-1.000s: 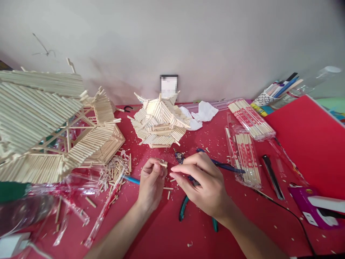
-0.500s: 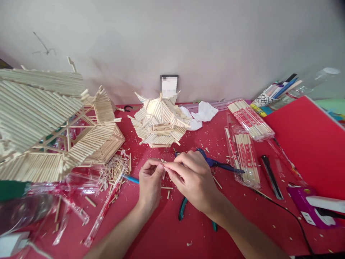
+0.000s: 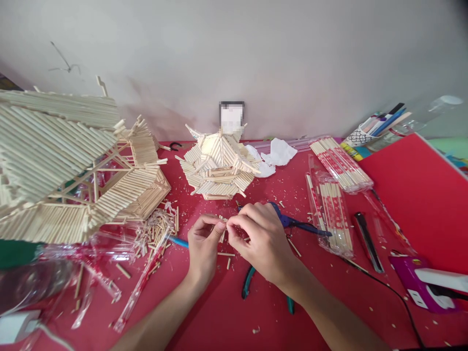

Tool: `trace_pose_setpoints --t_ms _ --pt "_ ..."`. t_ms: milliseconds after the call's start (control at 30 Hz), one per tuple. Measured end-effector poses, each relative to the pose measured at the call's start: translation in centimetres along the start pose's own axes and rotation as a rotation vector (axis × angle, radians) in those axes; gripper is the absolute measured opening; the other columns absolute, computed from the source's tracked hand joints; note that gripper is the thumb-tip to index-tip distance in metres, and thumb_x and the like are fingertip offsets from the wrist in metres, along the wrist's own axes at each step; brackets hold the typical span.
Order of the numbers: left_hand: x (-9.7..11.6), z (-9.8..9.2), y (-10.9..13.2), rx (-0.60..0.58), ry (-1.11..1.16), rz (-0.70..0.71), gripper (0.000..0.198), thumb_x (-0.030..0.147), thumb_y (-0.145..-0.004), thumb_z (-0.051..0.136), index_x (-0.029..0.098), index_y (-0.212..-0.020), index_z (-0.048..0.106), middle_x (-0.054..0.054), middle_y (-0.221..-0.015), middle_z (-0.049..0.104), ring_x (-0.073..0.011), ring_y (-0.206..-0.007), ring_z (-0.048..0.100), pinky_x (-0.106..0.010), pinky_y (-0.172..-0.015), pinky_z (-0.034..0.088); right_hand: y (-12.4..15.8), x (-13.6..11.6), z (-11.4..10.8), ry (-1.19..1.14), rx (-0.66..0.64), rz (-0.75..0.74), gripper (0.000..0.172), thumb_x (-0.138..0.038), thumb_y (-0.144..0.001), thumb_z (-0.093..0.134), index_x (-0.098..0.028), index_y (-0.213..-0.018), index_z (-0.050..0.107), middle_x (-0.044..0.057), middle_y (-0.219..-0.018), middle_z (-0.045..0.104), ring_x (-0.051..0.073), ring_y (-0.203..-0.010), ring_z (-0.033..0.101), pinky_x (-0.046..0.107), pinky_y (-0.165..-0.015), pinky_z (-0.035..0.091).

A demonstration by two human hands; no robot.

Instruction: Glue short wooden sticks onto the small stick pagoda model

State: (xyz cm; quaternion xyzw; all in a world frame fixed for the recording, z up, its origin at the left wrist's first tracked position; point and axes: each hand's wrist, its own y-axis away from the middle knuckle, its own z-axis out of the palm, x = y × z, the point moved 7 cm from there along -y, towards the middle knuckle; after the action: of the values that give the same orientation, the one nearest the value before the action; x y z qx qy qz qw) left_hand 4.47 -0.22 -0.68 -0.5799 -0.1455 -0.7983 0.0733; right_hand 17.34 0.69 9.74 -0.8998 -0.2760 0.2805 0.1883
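My left hand [image 3: 203, 246] is closed in a pinch, thumb against forefinger, with a small piece of wooden stick [image 3: 222, 236] showing at its fingertips. Close beside it, my right hand [image 3: 261, 239] is also pinched, its fingertips almost meeting the left thumb; whatever lies between them is too small to make out. Just beyond both hands stands a small tiered pagoda model [image 3: 219, 168] made of wooden sticks. Under the right hand lie green-handled pliers [image 3: 248, 282], partly covered. Blue scissors [image 3: 303, 225] lie behind the right hand.
A larger stick-built model [image 3: 54, 156] fills the left side. Cut stick pieces [image 3: 157, 231] and plastic wrappers [image 3: 135, 292] lie before it. To the right are packs of chopsticks [image 3: 334, 209], a utility knife [image 3: 368, 241], a red board [image 3: 420, 195] and a purple phone [image 3: 420, 282].
My right fingertips have drawn slightly right, away from the left thumb, and curled a little more. My left hand stays nearly still. The view has shifted slightly.
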Motion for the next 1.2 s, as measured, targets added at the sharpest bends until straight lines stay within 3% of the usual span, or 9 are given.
trace_pose_setpoints --t_ms 167,300,467,633,900,1100,1200 --pt "0.5 0.1 -0.1 -0.004 -0.05 0.026 0.023 0.036 -0.072 0.084 0.018 -0.072 0.07 0.0 -0.069 0.067 -0.0118 -0.064 0.058 -0.024 -0.063 0.048 0.0 -0.1 0.0 0.037 0.011 -0.004 0.017 -0.012 -0.089 0.056 -0.021 -0.074 0.055 0.0 -0.071 0.055 0.017 -0.068 0.047 0.034 -0.071 0.034" --pt "0.0 -0.2 -0.3 -0.006 0.023 0.018 0.023 0.037 -0.071 0.085 0.019 -0.076 0.071 0.001 -0.071 0.067 -0.0106 -0.063 0.057 -0.022 -0.062 0.047 0.2 0.3 -2.1 -0.04 0.093 0.008 0.013 -0.012 -0.089 0.055 -0.021 -0.079 0.055 0.003 -0.077 0.058 0.019 -0.073 0.053 0.035 -0.072 0.039" --pt "-0.3 -0.3 -0.7 0.002 0.165 0.01 0.029 0.04 -0.063 0.091 0.02 -0.074 0.073 0.001 -0.073 0.067 -0.0083 -0.062 0.055 -0.019 -0.058 0.046 0.8 2.9 -4.4 -0.164 0.135 0.109 0.008 -0.016 -0.094 0.055 -0.021 -0.088 0.057 0.004 -0.083 0.059 0.019 -0.078 0.056 0.033 -0.071 0.045" --pt "-0.2 0.3 -0.6 -0.017 0.279 -0.024 0.03 0.04 -0.06 0.092 0.021 -0.07 0.072 0.002 -0.069 0.062 -0.0072 -0.061 0.053 -0.017 -0.058 0.045 1.5 5.0 -2.8 -0.222 -0.038 0.16 0.026 -0.023 -0.1 0.049 -0.021 -0.075 0.054 0.003 -0.077 0.057 0.018 -0.074 0.056 0.032 -0.069 0.046" --pt "-0.2 1.1 -0.4 -0.111 0.351 -0.042 0.028 0.04 -0.063 0.091 0.022 -0.067 0.07 0.004 -0.071 0.053 -0.0049 -0.056 0.042 -0.017 -0.054 0.041 1.5 5.5 -1.1 -0.213 -0.122 0.153 0.016 -0.012 -0.095 0.05 -0.021 -0.1 0.063 0.005 -0.09 0.068 0.021 -0.086 0.064 0.034 -0.078 0.051" --pt "-0.2 1.4 -0.2 -0.144 0.373 -0.049 0.024 0.04 -0.066 0.089 0.024 -0.07 0.072 0.003 -0.072 0.052 -0.0054 -0.056 0.041 -0.017 -0.052 0.039 1.4 6.1 -0.6 -0.225 -0.196 0.182 0.009 -0.019 -0.094 0.061 -0.021 -0.085 0.063 0.002 -0.083 0.071 0.019 -0.08 0.065 0.031 -0.075 0.05" --pt "0.9 0.7 -0.6 -0.159 0.189 0.08 0.018 0.039 -0.071 0.086 0.026 -0.073 0.075 0.001 -0.071 0.056 -0.0089 -0.059 0.047 -0.02 -0.053 0.041 1.2 6.9 -0.5 -0.23 -0.222 0.195 0.013 -0.025 -0.095 0.061 -0.022 -0.082 0.064 0.002 -0.081 0.071 0.017 -0.076 0.065 0.029 -0.07 0.048"
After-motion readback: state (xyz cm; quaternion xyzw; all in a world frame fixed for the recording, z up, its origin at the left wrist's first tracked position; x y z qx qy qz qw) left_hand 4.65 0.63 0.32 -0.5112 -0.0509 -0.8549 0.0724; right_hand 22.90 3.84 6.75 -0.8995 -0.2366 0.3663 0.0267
